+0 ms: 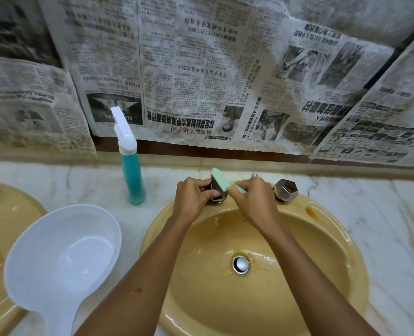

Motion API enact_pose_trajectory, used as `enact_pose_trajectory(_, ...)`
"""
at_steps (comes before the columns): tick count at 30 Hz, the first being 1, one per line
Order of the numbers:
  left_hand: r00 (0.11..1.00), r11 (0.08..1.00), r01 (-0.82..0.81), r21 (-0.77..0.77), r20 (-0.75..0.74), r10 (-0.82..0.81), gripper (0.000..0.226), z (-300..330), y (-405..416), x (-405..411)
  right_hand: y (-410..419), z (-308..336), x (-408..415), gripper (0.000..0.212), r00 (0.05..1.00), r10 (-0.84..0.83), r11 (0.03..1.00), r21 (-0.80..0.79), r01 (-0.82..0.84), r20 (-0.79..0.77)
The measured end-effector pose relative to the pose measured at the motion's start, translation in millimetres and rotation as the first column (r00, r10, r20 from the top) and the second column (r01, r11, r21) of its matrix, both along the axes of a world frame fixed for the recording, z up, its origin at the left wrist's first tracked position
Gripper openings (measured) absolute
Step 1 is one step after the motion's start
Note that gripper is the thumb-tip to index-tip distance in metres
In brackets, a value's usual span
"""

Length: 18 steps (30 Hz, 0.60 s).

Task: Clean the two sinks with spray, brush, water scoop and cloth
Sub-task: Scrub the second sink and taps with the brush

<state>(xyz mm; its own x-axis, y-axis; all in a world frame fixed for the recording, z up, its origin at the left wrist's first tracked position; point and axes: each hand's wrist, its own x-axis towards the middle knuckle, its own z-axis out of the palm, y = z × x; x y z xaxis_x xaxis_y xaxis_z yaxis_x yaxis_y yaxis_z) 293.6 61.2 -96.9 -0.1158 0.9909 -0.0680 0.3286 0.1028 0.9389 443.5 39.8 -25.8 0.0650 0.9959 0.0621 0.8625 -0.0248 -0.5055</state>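
A yellow sink (322,275) fills the right of the view, with a chrome drain (240,264) in its bowl. At its back rim my left hand (193,195) grips the left tap knob (216,200). My right hand (252,199) holds a pale green brush (221,180) by its handle, the brush head resting against that knob. The right tap knob (285,190) stands free. A second yellow sink (4,214) shows at the far left. A white water scoop (62,258) lies between the sinks. The teal spray bottle (130,170) stands upright behind it. No cloth is visible.
The marble counter (383,214) runs around both sinks. Newspaper sheets (189,69) cover the wall behind. An orange stain (310,211) marks the right sink's rim. The spout is hidden behind my right hand.
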Motion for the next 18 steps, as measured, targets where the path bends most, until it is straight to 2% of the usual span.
enact_pose_trajectory(3,0.999,0.999,0.041,-0.011,-0.009,-0.041,0.049,3,2,-6,-20,-4,4,0.031,0.999,0.001,1.0,0.005,-0.001,-0.035)
enact_pose_trajectory(6,0.994,0.995,0.103,-0.017,-0.041,-0.104,0.045,8,4,-12,18,7,-18,0.022,1.0,-0.019,0.999,-0.031,0.019,0.004)
enact_pose_trajectory(9,0.995,0.996,0.091,-0.013,-0.032,-0.091,0.046,9,3,-12,26,12,-19,0.018,1.0,-0.029,0.998,-0.057,0.029,-0.003)
enact_pose_trajectory(13,0.997,0.997,0.073,-0.009,-0.028,-0.073,0.046,6,3,-9,-17,-2,4,0.032,1.0,-0.005,1.0,-0.012,0.005,-0.003)
enact_pose_trajectory(18,0.994,0.994,0.1,-0.031,-0.045,-0.102,0.027,10,1,-9,16,9,-30,0.027,0.998,-0.016,1.0,-0.02,0.017,0.061)
